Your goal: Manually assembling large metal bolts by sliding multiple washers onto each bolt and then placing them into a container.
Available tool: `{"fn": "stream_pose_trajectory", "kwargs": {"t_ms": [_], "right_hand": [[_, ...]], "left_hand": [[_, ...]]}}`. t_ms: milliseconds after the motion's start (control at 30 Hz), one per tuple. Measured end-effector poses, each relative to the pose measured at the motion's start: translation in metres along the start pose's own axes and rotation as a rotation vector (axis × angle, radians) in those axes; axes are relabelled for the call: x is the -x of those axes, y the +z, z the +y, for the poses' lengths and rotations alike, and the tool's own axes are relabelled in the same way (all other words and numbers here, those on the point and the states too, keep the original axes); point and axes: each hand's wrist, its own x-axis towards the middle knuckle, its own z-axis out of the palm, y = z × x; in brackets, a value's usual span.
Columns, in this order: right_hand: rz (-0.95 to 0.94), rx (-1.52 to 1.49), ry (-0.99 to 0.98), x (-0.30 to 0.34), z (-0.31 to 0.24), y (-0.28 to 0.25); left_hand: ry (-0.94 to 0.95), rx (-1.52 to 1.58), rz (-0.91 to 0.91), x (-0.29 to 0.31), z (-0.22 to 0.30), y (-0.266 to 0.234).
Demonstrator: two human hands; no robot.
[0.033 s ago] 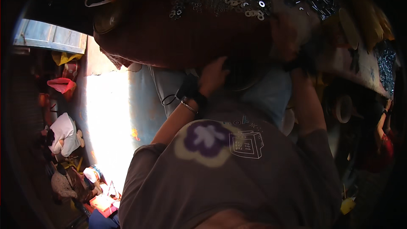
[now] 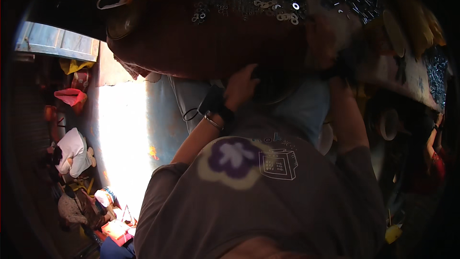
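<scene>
At the near edge of a dark reddish-brown work surface (image 2: 191, 52), my left hand (image 2: 242, 86) has its fingers bent, beside a dark round container (image 2: 278, 97) at my lap. Shadow hides the fingertips and whatever they may hold. My right hand (image 2: 328, 38) is over the right part of the surface, smeared by motion, its fingers not readable. Beyond it lie several flat metal washers (image 2: 287, 17), some light and ring-shaped. Farther right is a scatter of thin shiny metal pins (image 2: 359, 5).
A second heap of small bluish metal parts (image 2: 437, 76) lies at the far right, near another person's arm (image 2: 433, 136). Yellow bags (image 2: 424, 24) are at the upper right. On the left, people in a white top (image 2: 72, 151) and a patterned top (image 2: 76, 208) sit beyond a sunlit strip.
The blurred outline of my right hand has shifted slightly over the work surface. My left hand stays in the same place.
</scene>
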Motion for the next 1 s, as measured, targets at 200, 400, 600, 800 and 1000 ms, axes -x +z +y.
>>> {"fn": "stream_pose_trajectory", "kwargs": {"t_ms": [200,400,600,800,1000], "right_hand": [[-0.273,0.254,-0.233,-0.011,0.022,0.000],[-0.248,0.362,-0.360,-0.011,0.029,0.006],[-0.061,0.076,-0.067,-0.011,0.013,0.007],[-0.047,0.215,-0.024,-0.008,0.024,0.016],[0.019,0.166,0.013,-0.006,0.024,0.021]], "left_hand": [[-0.057,0.046,0.387,-0.042,0.001,-0.048],[0.099,-0.519,0.691,-0.099,-0.051,-0.086],[-0.070,-0.653,0.531,-0.137,-0.068,-0.090],[-0.048,-0.633,0.564,-0.171,-0.077,-0.084],[0.053,-0.460,0.495,-0.190,-0.069,-0.087]]}}
